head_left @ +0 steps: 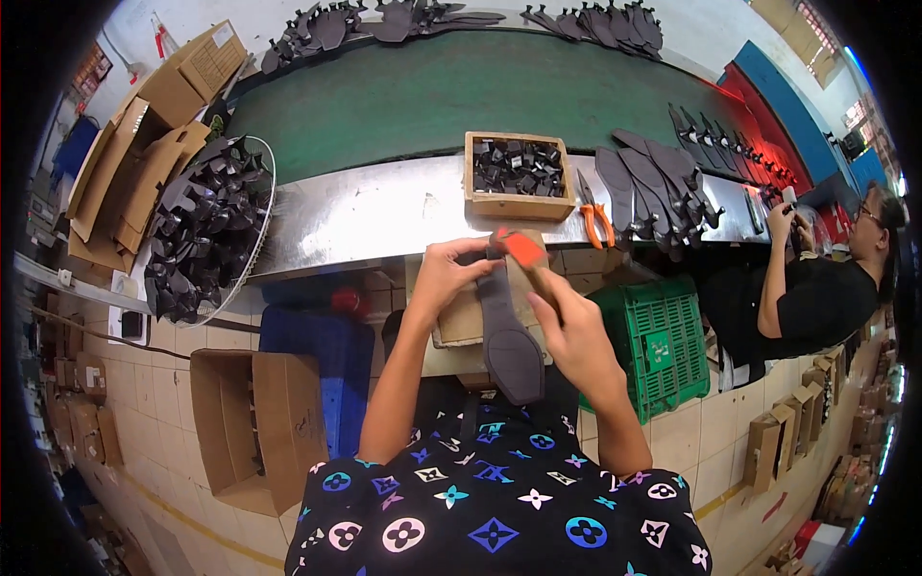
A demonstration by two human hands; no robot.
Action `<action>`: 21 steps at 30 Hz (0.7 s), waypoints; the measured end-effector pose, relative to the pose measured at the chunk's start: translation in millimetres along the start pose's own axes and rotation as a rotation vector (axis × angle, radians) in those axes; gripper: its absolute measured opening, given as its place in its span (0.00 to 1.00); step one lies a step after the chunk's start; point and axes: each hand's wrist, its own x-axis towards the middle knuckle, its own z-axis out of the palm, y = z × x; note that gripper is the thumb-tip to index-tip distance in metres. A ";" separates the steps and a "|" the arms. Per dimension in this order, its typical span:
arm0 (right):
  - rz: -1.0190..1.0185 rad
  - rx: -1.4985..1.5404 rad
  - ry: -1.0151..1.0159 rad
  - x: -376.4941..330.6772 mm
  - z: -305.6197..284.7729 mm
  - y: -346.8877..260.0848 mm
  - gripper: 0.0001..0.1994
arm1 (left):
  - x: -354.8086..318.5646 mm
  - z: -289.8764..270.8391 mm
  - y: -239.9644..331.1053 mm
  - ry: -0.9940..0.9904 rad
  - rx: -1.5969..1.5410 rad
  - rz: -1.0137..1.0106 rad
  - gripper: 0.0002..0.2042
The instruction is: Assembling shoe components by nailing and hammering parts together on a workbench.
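A dark grey shoe sole (513, 357) lies lengthwise in front of me, its wide toe part toward my body, over a pale board (456, 326). My left hand (449, 272) pinches the sole's narrow far end, where a small dark piece sits between thumb and fingers. In my right hand (576, 338), closed round the wooden handle, is a hammer with an orange-red head (523, 250). That head is beside my left fingertips, over the far end of the sole; whether it touches the piece there I cannot tell.
Beyond my hands, a wooden box (514, 207) of small black pieces stands on the metal ledge. Orange-handled pliers (597, 223) and several heeled soles (639, 182) lie to its right. A wire basket (261, 240) of black heels stands left. A green crate (663, 346) and a co-worker (826, 298) are at right.
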 end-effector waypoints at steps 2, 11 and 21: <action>0.081 -0.100 -0.126 9.6 1.9 7.6 0.12 | 0.0 1.7 11.5 -0.028 -0.043 -0.035 0.13; -0.039 -0.197 0.030 -24.6 -20.9 -16.8 0.13 | -10.3 5.7 9.6 -0.121 0.706 0.147 0.55; -0.180 -0.192 0.050 -18.3 -29.7 -6.5 0.12 | -9.6 -3.4 9.7 -0.109 0.698 0.135 0.54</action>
